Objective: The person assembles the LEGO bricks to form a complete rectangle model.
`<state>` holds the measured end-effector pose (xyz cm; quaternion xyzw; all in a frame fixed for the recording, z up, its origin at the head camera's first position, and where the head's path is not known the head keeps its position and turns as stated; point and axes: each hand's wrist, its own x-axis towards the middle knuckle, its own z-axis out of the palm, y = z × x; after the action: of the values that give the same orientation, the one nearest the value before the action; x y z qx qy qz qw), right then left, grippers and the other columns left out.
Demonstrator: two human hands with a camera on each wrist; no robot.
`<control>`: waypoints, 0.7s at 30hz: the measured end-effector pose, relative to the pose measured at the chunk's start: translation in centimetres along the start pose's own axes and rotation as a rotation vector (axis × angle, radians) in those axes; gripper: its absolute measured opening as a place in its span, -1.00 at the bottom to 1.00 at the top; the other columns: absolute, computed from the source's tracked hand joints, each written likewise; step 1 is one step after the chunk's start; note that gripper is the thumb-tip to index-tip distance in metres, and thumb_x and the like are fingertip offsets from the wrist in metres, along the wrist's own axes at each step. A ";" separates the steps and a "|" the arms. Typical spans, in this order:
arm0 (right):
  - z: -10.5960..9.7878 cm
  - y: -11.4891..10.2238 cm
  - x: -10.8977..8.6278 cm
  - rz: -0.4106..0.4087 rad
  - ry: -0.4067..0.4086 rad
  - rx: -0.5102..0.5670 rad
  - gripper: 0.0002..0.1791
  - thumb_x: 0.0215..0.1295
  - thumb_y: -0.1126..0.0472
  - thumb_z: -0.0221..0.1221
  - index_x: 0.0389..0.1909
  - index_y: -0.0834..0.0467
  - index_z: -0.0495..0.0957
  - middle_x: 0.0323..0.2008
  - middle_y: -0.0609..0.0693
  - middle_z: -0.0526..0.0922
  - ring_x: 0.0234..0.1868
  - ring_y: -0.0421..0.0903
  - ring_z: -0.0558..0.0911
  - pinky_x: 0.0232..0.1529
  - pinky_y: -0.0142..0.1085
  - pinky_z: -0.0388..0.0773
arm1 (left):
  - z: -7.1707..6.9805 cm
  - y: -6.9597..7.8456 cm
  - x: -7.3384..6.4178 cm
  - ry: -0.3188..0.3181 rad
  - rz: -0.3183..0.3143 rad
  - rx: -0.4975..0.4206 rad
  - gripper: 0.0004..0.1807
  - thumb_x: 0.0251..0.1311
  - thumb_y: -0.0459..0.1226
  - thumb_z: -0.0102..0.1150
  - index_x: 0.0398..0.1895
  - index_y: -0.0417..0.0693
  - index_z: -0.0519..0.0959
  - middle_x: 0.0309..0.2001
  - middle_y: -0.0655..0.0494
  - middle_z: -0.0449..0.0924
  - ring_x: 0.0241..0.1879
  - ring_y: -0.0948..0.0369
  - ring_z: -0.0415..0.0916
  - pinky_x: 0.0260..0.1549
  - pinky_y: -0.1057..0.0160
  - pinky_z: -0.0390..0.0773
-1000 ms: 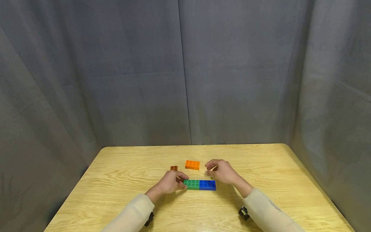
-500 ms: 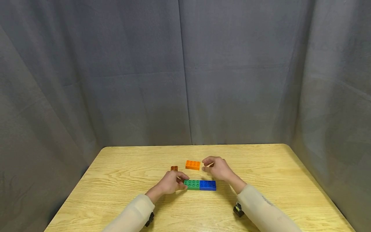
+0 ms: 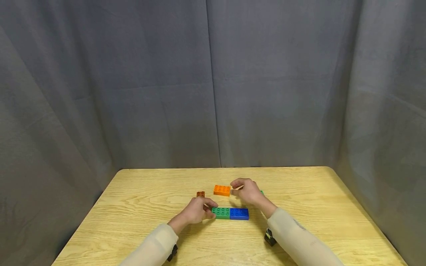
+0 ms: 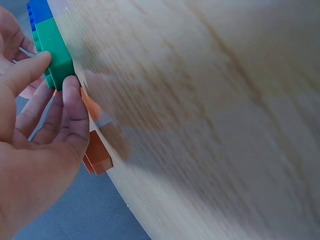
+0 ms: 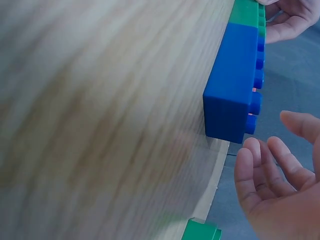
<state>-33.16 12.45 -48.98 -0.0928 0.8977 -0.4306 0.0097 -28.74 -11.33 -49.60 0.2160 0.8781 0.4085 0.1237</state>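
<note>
Sleeves, pair, pale cream: left sleeve (image 3: 153, 244) and right sleeve (image 3: 301, 238), both entering at the lower edge of the head view. Beneath the cuffs, two black wrist devices (image 3: 270, 237), one per arm.

Left hand (image 3: 194, 211), bare. Grip narrow, holding the green brick (image 3: 221, 213) by its left end, thumb toward the near side, fingers toward the far side and end.

Green brick: eight studs, studs up, flat on the counter (image 3: 143, 214).

Blue brick (image 3: 239, 214): same pattern, studs up, set end to end with the green brick at its right, the two aligned in one straight row.

Reddish-brown brick (image 3: 200, 194): studs up, just beyond the left hand, which hides part of it in the head view.

Right hand (image 3: 247, 192), bare, beyond the blue brick. Grip fairly wide, thumb and bent fingers parted, fingertips just beside the right end of the orange brick (image 3: 221, 190).

Orange brick: eight studs, upright, behind the row.

Second green brick (image 5: 200, 230): mostly hidden behind the right hand in the head view; one part shows in the right wrist view.

Counter: light wood grain, rounded far corners.

Curtain (image 3: 159, 92): grey, around the back and sides.
</note>
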 end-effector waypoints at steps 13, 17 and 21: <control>0.6 0.5 1.1 0.044 -0.067 0.042 -0.67 0.28 0.18 0.32 0.05 0.15 0.65 0.00 0.06 0.69 -0.16 -0.07 0.69 -0.23 -0.23 0.63 | 0.2 -0.3 0.0 0.002 0.000 -0.008 -0.72 0.15 -0.39 0.40 -0.05 -0.14 0.70 -0.14 0.00 0.68 -0.35 0.26 0.55 -0.41 0.39 0.55; 0.7 0.7 1.4 0.054 -0.078 0.056 -0.68 0.28 0.19 0.32 0.04 0.14 0.65 0.00 0.06 0.68 -0.16 -0.08 0.69 -0.25 -0.25 0.63 | 0.1 -0.3 0.0 0.002 0.006 -0.007 -0.72 0.15 -0.38 0.40 -0.04 -0.14 0.70 -0.13 -0.01 0.68 -0.34 0.26 0.55 -0.41 0.39 0.56; 0.8 0.7 1.6 0.050 -0.076 0.047 -0.70 0.27 0.20 0.32 0.02 0.12 0.66 -0.01 0.04 0.69 -0.13 -0.08 0.69 -0.20 -0.23 0.65 | 0.0 -0.3 0.0 0.004 0.004 -0.002 -0.71 0.15 -0.37 0.40 -0.03 -0.14 0.70 -0.11 -0.01 0.68 -0.33 0.25 0.57 -0.40 0.37 0.57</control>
<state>-34.77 11.97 -49.93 -0.0866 0.8884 -0.4472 0.0568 -28.84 -11.44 -49.81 0.2167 0.8775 0.4102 0.1215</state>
